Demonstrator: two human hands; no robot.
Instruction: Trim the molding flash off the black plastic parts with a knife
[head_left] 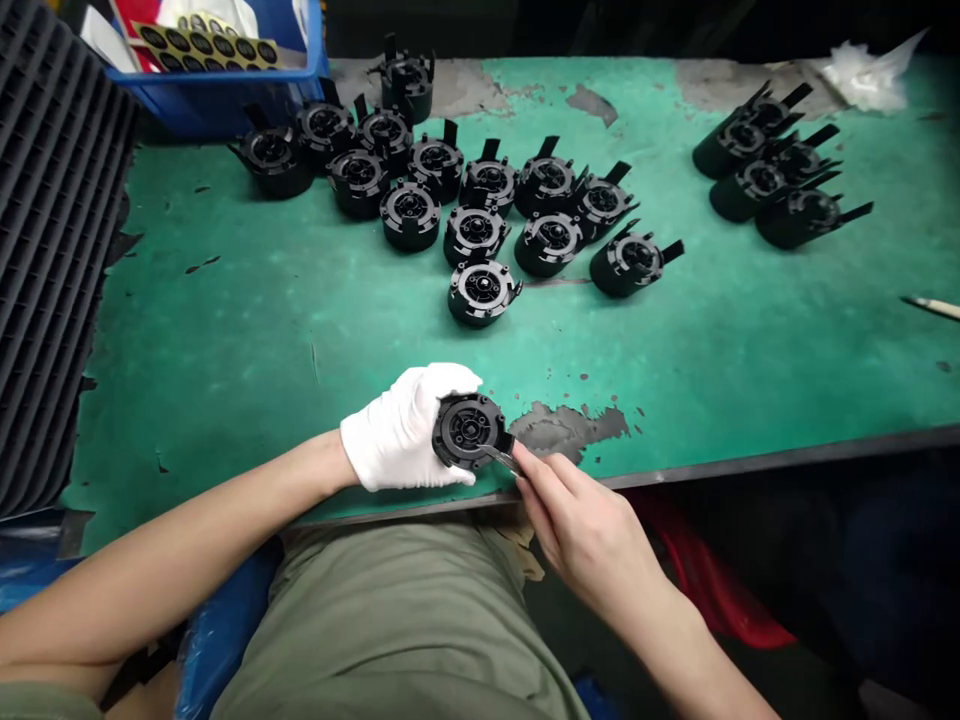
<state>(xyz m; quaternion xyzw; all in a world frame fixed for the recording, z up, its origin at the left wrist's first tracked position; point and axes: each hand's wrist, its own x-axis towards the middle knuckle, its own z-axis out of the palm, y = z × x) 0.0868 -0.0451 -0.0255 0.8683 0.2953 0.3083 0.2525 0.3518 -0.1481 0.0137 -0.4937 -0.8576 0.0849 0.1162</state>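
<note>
Perhaps twenty black parts (469, 418), one metal tool (504, 459), one bin (225, 108)

We looked forward and down from one head-worn camera, over an olive-green cloth garment (390, 620). From close above, we faced the white-gloved left hand (405, 430), bare right hand (581, 515) and worn, flat green worktop (225, 330) beyond.

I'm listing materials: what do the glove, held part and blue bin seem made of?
Glove: probably matte cloth, given its soft creases. Held part: likely satin plastic, judging by molded ribs. Blue bin: probably smooth plastic, from its even colour.
</note>
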